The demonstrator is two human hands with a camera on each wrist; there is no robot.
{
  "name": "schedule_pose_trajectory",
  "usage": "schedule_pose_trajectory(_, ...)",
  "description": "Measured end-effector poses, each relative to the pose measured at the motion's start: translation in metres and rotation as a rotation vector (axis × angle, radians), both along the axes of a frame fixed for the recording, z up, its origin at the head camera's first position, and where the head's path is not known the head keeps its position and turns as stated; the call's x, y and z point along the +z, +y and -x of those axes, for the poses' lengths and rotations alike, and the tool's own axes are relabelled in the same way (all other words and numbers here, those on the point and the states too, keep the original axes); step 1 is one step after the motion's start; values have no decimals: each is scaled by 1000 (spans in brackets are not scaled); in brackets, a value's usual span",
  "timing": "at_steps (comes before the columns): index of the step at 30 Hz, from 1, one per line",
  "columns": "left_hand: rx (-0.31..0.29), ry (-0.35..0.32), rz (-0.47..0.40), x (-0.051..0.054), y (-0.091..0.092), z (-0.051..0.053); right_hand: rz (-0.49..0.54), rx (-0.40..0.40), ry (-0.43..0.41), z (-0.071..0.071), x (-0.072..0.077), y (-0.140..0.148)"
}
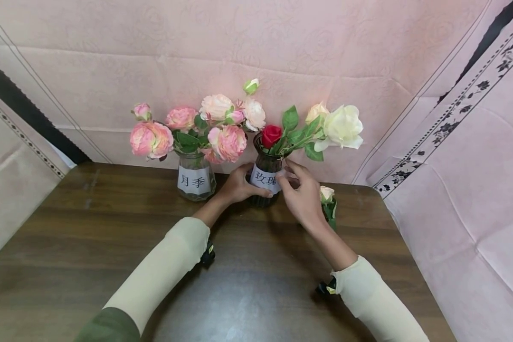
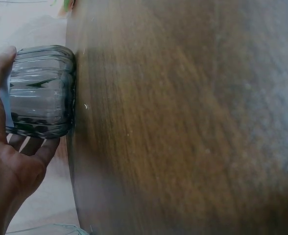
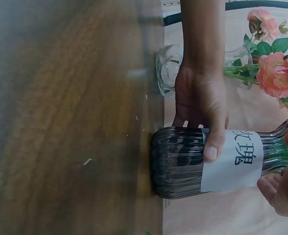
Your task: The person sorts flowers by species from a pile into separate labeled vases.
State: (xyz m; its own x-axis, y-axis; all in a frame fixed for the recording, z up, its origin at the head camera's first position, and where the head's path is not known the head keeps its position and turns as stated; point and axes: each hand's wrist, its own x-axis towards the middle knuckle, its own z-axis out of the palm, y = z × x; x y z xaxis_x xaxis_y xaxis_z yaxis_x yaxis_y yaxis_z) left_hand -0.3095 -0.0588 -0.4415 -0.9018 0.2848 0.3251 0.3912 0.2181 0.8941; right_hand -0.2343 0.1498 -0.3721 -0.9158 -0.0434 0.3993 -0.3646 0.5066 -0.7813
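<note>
A dark ribbed glass vase (image 1: 262, 201) with a white label (image 1: 263, 178) stands upright near the table's back edge. It holds a red rose (image 1: 271, 136), a white rose (image 1: 343, 126) and a cream rose (image 1: 317, 112) among green leaves. My left hand (image 1: 239, 184) grips the vase low on its left side, the thumb across the front over the label's lower edge. On the other side, my right hand (image 1: 304, 195) holds the vase by its upper part, fingers bent near the neck. The right wrist view shows the vase's ribbed base (image 3: 176, 169) between table and label.
To the left stands a clear glass vase (image 1: 196, 192), labelled too, with several pink flowers (image 1: 151, 139). A pale rose with leaves (image 1: 327, 194) is partly hidden behind my right hand. Pink patterned cloth (image 1: 111, 85) hangs behind the brown wooden table (image 1: 111, 247).
</note>
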Motion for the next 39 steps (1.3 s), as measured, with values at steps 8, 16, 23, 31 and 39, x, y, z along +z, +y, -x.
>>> schedule_pose_trajectory(8,-9,-23,0,-1,-1,1,63,-23,-33,-9,-6,17)
schedule_pose_trajectory(16,-9,-25,14,0,-2,1,92,-42,-88,-8,-10,41)
schedule_pose_trajectory(23,-6,-30,11,2,-2,-1,138,-10,-179,-11,-14,61)
schedule_pose_trajectory(31,-5,-34,20,1,-2,-1,176,19,-217,-17,-15,81)
schedule_pose_trajectory(39,-8,-38,18,1,-1,-1,192,-8,-273,-22,-15,101)
